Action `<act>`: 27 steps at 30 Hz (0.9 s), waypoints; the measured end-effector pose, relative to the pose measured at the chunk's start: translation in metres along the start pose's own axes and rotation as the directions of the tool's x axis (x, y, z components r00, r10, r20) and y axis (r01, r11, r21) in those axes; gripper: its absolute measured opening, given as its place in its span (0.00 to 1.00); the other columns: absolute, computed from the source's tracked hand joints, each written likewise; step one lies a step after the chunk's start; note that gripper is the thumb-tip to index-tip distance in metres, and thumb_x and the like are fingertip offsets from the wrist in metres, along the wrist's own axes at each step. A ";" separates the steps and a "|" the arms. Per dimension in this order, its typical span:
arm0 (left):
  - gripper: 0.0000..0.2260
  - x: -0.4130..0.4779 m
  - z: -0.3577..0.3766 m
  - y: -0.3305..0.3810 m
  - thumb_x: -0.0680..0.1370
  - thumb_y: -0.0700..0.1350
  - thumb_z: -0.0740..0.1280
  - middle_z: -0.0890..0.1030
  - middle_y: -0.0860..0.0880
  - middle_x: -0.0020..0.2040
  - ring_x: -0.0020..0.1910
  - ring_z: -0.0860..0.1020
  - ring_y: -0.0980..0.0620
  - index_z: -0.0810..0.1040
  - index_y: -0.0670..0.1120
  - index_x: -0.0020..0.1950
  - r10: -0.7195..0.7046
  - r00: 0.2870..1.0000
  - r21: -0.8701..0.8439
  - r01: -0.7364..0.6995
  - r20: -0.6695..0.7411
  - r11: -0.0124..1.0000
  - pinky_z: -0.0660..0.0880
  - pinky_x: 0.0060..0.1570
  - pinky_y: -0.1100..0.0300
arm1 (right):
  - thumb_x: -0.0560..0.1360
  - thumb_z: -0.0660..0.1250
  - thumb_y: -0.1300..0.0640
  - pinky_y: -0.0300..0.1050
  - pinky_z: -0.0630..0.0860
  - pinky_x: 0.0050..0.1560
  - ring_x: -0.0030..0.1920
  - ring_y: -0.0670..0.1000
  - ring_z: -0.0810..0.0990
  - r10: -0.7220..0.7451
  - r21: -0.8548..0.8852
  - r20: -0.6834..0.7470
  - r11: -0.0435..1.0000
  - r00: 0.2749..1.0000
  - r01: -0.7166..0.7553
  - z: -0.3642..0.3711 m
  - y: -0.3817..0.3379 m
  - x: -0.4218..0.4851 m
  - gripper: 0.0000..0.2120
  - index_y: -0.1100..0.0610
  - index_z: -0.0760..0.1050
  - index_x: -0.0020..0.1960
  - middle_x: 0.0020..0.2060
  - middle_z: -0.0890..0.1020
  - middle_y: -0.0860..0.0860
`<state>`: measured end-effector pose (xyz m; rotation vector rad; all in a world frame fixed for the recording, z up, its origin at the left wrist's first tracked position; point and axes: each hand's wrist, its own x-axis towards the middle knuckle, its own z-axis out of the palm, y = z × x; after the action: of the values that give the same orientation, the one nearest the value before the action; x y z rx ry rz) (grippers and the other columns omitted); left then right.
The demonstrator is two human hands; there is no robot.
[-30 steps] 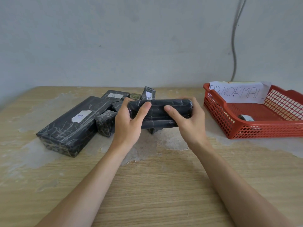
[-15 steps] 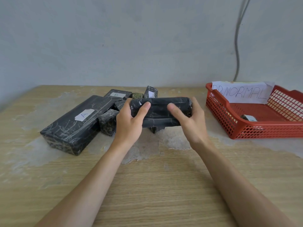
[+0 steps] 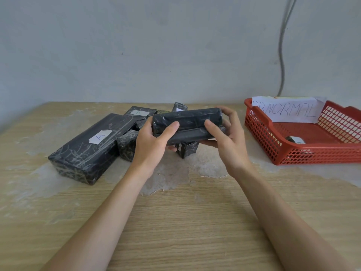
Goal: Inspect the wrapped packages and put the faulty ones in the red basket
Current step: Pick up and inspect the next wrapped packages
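Dark wrapped package (image 3: 187, 119) held up over the bench (image 3: 175, 222), left hand (image 3: 154, 145) and right hand (image 3: 227, 141) both gripping its ends, red basket (image 3: 273, 137) on the right

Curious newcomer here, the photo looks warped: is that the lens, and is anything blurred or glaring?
Head view: the wide-angle lens stretches the forearms; light is soft, shadows on the table faint; the wrapped package in the left hand and right hand shows dull sheen, no harsh glare; nothing notably blurred.
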<state>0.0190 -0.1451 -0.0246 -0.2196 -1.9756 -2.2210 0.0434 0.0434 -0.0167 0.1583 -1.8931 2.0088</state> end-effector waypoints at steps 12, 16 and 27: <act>0.10 -0.002 0.002 -0.002 0.82 0.46 0.72 0.87 0.48 0.56 0.54 0.87 0.47 0.80 0.47 0.63 0.031 0.995 -0.032 -0.028 0.098 0.999 0.84 0.40 0.52 | 0.78 0.78 0.53 0.57 0.87 0.52 0.57 0.54 0.88 0.014 -0.045 -0.075 0.999 0.997 -0.017 -0.002 0.006 0.004 0.23 0.51 0.73 0.69 0.59 0.85 0.53; 0.10 -0.002 0.003 0.000 0.82 0.44 0.72 0.87 0.47 0.57 0.55 0.87 0.44 0.78 0.48 0.63 0.030 0.993 -0.078 -0.021 0.115 0.997 0.86 0.45 0.44 | 0.79 0.77 0.49 0.53 0.87 0.51 0.56 0.51 0.88 0.013 -0.030 -0.099 0.999 0.995 -0.016 -0.004 0.004 0.003 0.22 0.50 0.74 0.69 0.59 0.85 0.51; 0.20 -0.001 0.006 -0.009 0.80 0.62 0.68 0.87 0.45 0.51 0.50 0.87 0.44 0.80 0.45 0.56 -0.049 0.995 0.010 0.048 0.086 0.999 0.84 0.38 0.49 | 0.80 0.76 0.52 0.55 0.85 0.47 0.48 0.50 0.87 -0.070 -0.175 -0.173 0.984 0.982 0.039 -0.007 0.009 0.004 0.04 0.47 0.83 0.53 0.47 0.87 0.47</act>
<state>0.0179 -0.1377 -0.0326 -0.2731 -2.0541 -2.2699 0.0375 0.0508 -0.0242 -0.0152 -1.9133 1.7513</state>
